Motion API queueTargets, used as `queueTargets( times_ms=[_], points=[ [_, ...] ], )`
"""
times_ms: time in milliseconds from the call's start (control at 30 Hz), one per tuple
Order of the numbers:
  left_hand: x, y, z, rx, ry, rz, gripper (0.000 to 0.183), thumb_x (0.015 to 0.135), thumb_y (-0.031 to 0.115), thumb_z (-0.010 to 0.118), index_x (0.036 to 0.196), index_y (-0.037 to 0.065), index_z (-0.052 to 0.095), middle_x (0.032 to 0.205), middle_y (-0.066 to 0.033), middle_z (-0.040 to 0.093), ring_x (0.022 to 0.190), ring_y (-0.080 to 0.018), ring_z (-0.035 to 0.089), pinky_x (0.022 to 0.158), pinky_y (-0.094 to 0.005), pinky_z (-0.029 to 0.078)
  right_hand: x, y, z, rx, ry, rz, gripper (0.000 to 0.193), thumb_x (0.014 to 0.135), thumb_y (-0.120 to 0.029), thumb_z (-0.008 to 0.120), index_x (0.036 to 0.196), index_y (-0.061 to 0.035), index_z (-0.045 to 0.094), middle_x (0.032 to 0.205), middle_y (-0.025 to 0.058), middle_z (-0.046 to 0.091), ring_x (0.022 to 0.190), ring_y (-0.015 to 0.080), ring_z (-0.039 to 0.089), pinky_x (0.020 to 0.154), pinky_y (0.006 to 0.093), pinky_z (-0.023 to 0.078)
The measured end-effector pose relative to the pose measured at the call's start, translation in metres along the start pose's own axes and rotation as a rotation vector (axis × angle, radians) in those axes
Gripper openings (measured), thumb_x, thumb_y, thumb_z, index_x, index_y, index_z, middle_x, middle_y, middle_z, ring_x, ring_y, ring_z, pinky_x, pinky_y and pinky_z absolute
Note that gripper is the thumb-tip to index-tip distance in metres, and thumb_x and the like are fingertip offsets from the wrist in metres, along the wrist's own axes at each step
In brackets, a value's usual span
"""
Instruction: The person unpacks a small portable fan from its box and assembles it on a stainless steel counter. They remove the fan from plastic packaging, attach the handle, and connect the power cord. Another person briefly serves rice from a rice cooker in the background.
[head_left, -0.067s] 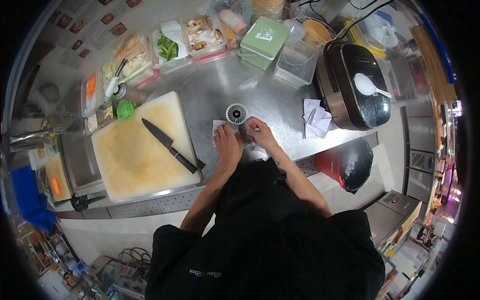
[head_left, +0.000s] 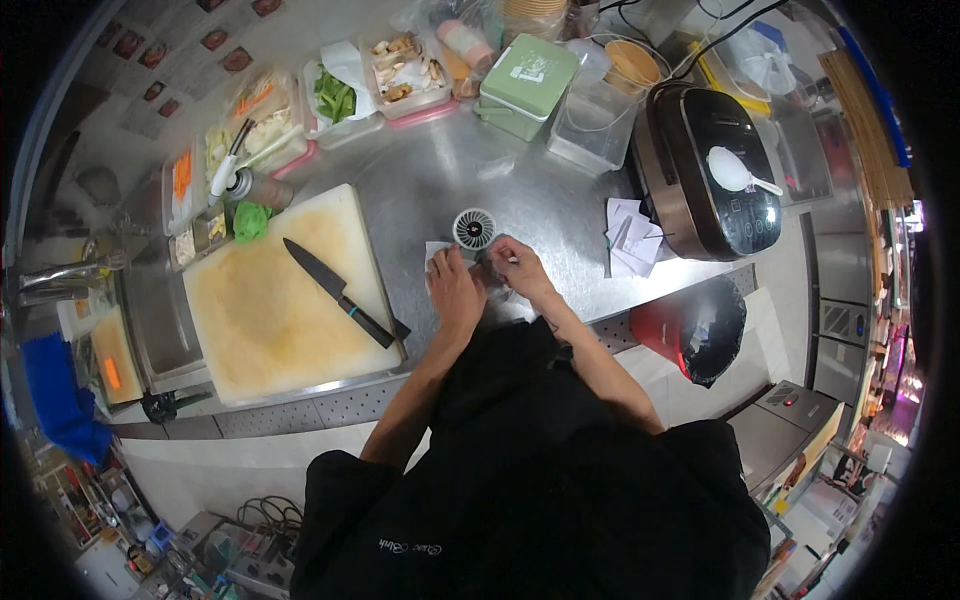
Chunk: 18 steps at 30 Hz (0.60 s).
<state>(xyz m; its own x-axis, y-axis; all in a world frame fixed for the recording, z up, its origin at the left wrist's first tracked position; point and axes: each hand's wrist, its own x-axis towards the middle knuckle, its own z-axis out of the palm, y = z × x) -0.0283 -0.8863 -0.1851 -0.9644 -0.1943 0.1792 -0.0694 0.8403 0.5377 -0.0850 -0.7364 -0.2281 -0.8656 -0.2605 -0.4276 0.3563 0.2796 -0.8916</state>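
Counts on the steel worktop [head_left: 520, 190]

One cutting board [head_left: 270, 300], one knife [head_left: 335, 290], one small round fan [head_left: 474, 228], one green-lidded box [head_left: 527, 85], one clear empty tub [head_left: 597, 125], one rice cooker [head_left: 715, 170] bearing one white paddle [head_left: 738, 172], two hands, left [head_left: 455, 295] and right [head_left: 518, 265].

The worktop [head_left: 560, 210] is brushed steel, kinda dull sheen. Cutting board [head_left: 270, 310] looks like worn matt plastic, stained yellowish. Rice cooker [head_left: 715, 175] has a glossy black lid, and the receipts [head_left: 628, 225] are thin paper.
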Motion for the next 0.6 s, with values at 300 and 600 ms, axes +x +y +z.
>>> queueTargets(
  times_ms=[300,600],
  points=[
    [0.014,-0.015,0.023,-0.1,-0.038,0.107,0.027,0.073,0.003,0.073,0.098,0.01,0.072,0.1,-0.0076,0.067,0.101,-0.0343,0.061,0.09,-0.0465,0.045,0.013,-0.002,-0.003,-0.216,0.027,-0.21,0.012,0.096,-0.014,0.067,0.106,-0.0067,0.068,0.1,0.0136,0.073,0.096,0.0275,0.072,0.084,0.0393,0.057],
    [0.018,-0.016,0.016,-0.208,0.048,0.029,0.005,0.082,0.012,0.074,0.084,0.008,0.072,0.086,-0.0075,0.066,0.084,-0.0317,0.064,0.08,-0.0476,0.046,-0.015,-0.071,-0.001,-0.726,0.119,-0.543,0.004,0.098,-0.009,0.061,0.1,-0.0059,0.063,0.093,0.0177,0.062,0.084,0.0427,0.065,0.071,0.0504,0.052]
  ],
)
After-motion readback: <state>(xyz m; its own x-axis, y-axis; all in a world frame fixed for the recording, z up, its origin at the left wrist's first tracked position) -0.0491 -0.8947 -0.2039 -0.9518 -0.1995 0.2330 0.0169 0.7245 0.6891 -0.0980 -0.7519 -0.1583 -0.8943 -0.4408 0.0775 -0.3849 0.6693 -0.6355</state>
